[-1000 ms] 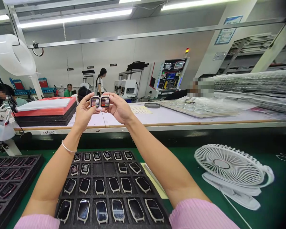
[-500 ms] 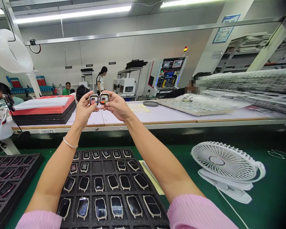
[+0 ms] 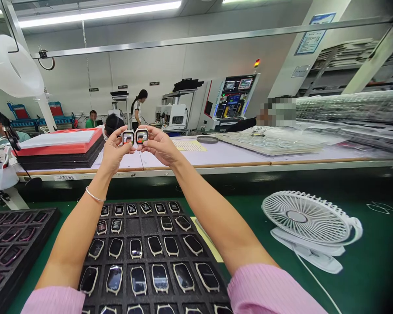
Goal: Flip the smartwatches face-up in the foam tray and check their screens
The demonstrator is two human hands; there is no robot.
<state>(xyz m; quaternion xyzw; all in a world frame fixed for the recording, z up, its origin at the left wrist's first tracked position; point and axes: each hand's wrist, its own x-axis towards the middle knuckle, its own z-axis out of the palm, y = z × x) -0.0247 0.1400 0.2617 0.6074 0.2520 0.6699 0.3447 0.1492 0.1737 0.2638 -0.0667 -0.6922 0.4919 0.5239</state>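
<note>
Both my arms reach forward, with a smartwatch case held up in each hand. My left hand (image 3: 115, 150) grips one smartwatch (image 3: 128, 138) between thumb and fingers, its screen lit with a picture. In my right hand (image 3: 160, 147) a second smartwatch (image 3: 142, 136) is pinched the same way, also lit and close beside the first. Below my forearms lies a black foam tray (image 3: 140, 257) with rows of strapless watch cases. Two neighbouring slots in its second row hold no watch. Some watches at the back show white text; the nearer screens are dark.
Another foam tray (image 3: 49, 222) of watches lies at the left. A white fan (image 3: 296, 216) with a cable stands at the right. On the raised shelf are a red and black foam stack (image 3: 59, 148) and plastic-wrapped trays (image 3: 268, 141). Other people work beyond.
My view has shifted slightly. Both hands still hold the two watches side by side, in almost the same place.
</note>
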